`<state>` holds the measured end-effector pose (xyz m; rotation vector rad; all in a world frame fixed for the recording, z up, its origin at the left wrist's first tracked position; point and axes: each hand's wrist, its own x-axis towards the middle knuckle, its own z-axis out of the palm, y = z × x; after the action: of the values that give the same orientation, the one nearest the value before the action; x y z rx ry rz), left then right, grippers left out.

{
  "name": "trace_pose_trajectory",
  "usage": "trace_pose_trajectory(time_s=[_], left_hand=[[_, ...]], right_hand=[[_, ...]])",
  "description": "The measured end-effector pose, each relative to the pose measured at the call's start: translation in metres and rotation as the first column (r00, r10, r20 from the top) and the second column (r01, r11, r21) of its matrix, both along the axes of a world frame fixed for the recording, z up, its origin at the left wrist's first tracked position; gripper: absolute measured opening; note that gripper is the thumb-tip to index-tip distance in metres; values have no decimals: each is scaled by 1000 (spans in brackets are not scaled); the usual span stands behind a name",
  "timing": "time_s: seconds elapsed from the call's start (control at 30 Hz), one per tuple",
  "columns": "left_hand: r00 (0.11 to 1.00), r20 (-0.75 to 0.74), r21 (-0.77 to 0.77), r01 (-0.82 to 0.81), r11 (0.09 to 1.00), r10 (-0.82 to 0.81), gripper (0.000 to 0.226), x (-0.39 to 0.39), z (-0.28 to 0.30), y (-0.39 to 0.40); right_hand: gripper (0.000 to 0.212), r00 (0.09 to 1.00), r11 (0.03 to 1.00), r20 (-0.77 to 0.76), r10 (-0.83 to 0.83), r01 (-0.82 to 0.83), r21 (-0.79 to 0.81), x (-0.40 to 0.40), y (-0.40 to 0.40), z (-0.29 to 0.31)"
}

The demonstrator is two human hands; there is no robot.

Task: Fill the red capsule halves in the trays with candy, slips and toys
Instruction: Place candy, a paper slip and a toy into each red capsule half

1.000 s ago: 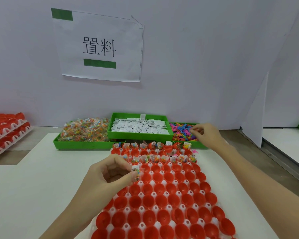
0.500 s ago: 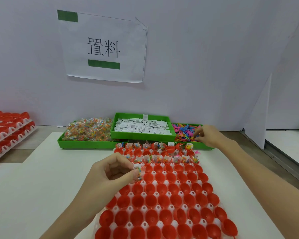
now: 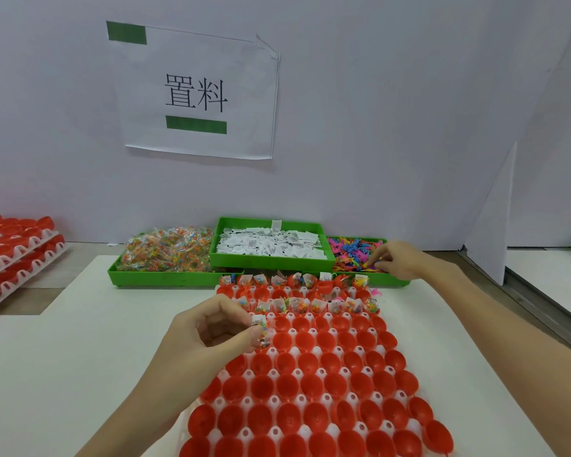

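While the left hand point(image 3: 208, 334) is kept over the near-left part of the filled rows, as it was a second ago, a candy packet with a slip point(image 3: 261, 328) is pinched between its thumb and curled fingers, just above an unfilled red capsule half point(image 3: 282, 339). The right hand point(image 3: 406, 262) has been lowered from above the toys point(image 3: 353, 252) into them since a second ago; its fingertips are closed on what seems a small purple toy, though that is too small to be sure of. By that reading, a toy is being fetched to go with the packet.

Three green bins are counted at the back: candy point(image 3: 165, 249), slips point(image 3: 271, 242) and toys. One white tray point(image 3: 323, 399) is being worked on; its two farthest rows are filled, the nearer seven or so left empty. At least two more trays point(image 3: 17, 252) are stacked far left.
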<state>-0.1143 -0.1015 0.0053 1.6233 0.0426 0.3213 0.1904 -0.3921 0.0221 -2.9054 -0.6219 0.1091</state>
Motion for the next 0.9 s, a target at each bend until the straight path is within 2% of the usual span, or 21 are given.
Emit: trace_pose_trajectory(time_s=[0.13,0.3,0.47,0.6,0.67,0.73,0.83,0.9], left_hand=[[1000,0,6,-4,1000,4,15,0,-1,-1],[1000,0,10,-8,1000,8,15,1,-3,0],[1000,-6,17,-20,1000,21,17,2,-5,0],[1000,-3,12,-30,999,30,19,1,-5,0],[999,9,3,-48,999,48,19,1,-4,0],[997,27,3,-67,998,67,17,1,-4,0],[995,56,-13,-86,996,87,18,2,-3,-1],[993,68,-18,-94,995,95,20,2,-3,-1]], right_hand=[[19,1000,1000,-3,1,-1,14,-1,-3,1],[15,998,988,34,-54,49,144,-7,-5,0],[19,979,940,138,-147,95,329,-16,-5,-2],[17,960,904,171,-222,137,404,-26,-1,-5],[15,949,839,159,-271,152,523,-35,3,-6],[11,957,709,76,-282,154,688,-48,9,-3],[12,987,488,-105,-118,150,860,-81,25,8],[12,989,432,-148,24,123,894,-107,38,17]])
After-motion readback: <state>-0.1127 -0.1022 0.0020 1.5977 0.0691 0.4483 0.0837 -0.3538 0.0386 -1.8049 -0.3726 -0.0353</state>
